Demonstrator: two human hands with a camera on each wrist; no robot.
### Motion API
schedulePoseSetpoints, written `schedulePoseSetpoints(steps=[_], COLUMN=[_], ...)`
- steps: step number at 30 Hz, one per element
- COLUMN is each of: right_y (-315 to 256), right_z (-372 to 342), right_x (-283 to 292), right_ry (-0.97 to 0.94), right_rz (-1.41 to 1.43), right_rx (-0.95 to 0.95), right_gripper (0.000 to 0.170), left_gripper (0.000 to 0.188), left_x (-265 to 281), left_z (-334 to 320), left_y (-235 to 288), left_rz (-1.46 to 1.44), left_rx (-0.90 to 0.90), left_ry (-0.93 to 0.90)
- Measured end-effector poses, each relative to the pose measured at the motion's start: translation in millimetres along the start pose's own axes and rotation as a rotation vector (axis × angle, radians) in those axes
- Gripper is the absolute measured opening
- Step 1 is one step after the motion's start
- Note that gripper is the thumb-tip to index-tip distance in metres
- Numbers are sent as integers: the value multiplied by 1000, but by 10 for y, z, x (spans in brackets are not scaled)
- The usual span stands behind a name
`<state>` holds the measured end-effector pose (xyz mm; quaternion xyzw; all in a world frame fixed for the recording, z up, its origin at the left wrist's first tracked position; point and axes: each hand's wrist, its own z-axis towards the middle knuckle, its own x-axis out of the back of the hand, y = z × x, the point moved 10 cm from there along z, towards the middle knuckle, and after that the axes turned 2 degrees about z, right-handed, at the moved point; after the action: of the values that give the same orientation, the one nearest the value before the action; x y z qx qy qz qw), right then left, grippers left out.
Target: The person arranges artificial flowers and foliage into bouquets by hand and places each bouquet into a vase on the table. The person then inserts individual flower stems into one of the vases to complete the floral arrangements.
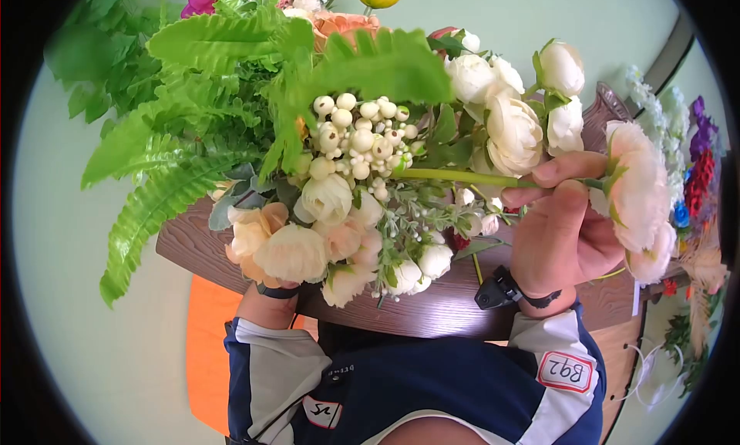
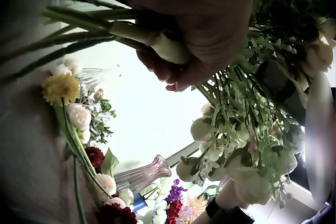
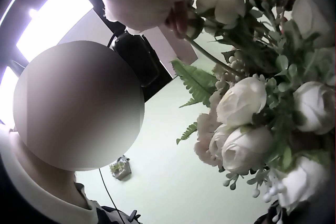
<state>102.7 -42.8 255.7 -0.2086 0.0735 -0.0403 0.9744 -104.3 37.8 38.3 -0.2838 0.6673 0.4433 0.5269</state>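
In the left wrist view my left hand [image 2: 210,29] grips a bundle of green stems [image 2: 89,37], their cut ends sticking out past the fist. The head view hides that hand behind the bouquet, a mass of cream roses [image 1: 291,252], white berries [image 1: 362,140] and fern leaves [image 1: 166,202]. At the bouquet's right side, my right hand [image 1: 570,229] pinches the green stem [image 1: 455,176] of a pale pink flower [image 1: 638,187] between thumb and fingers. The bloom faces right, and the stem's other end reaches in by the berries.
Beneath the bouquet is a dark wood table [image 1: 401,310]. A ribbed pinkish vase [image 2: 142,176] stands beyond it. Loose flowers, including a yellow bloom [image 2: 61,88], lie on the table. Purple flowers [image 1: 700,133] and red ones are at the far right. An orange seat [image 1: 208,345] shows below left.
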Motion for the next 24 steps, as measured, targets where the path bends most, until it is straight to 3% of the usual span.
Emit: schedulePoseSetpoints(steps=[2, 5, 6, 9, 12, 14, 15, 16, 18, 19, 20, 21, 22, 23, 24], right_y=[42, 23, 137, 336, 274, 309, 317, 360, 233, 189, 188, 214, 236, 283, 306], right_z=[-5, -29, -71, -160, -159, -169, -136, -128, -134, -90, -82, -97, -117, -126, -131], right_x=[26, -111, -206, -284, -547, -594, -518, -490, -541, -550, -551, -594, -641, -653, -643], right_ry=[-13, -141, -277, -251, -405, -483, -332, -331, -439, -417, -417, -475, -532, -536, -536], right_rz=[9, -58, -265, -137, -16, -212, -95, -98, -234, -303, -302, -286, -269, -237, -237], right_rx=[-24, 175, -40, -59, 19, -21, -40, -41, 230, 213, 213, 195, 178, 53, 54], right_gripper=[42, 56, 65, 77, 88, 82, 58, 58, 32, 16, 16, 17, 19, 18, 18], left_gripper=[29, 29, 30, 32, 34, 36, 36, 37, 39, 39, 40, 33, 33, 35, 37], left_x=[-30, -4, -3, 12, 18, 30, 22, 44, 53, 49, 62, 424, 506, 610, 585], left_z=[3, 19, 49, 58, 83, 92, 122, 127, 116, 163, 148, 274, 258, 243, 238], left_y=[-44, -30, 14, 68, 93, 116, 93, 192, 134, 188, 194, 238, 256, 267, 251], left_rz=[-19, 6, 41, 144, 245, 310, 343, 375, 441, 475, 509, 785, 786, 462, 139], left_rx=[14, 10, -1, -32, -68, -93, -103, -113, -134, -146, -159, -181, -182, -138, -92], left_ry=[14, -11, -40, -127, -216, -272, -301, -330, -391, -420, -449, -125, -124, -127, -128])
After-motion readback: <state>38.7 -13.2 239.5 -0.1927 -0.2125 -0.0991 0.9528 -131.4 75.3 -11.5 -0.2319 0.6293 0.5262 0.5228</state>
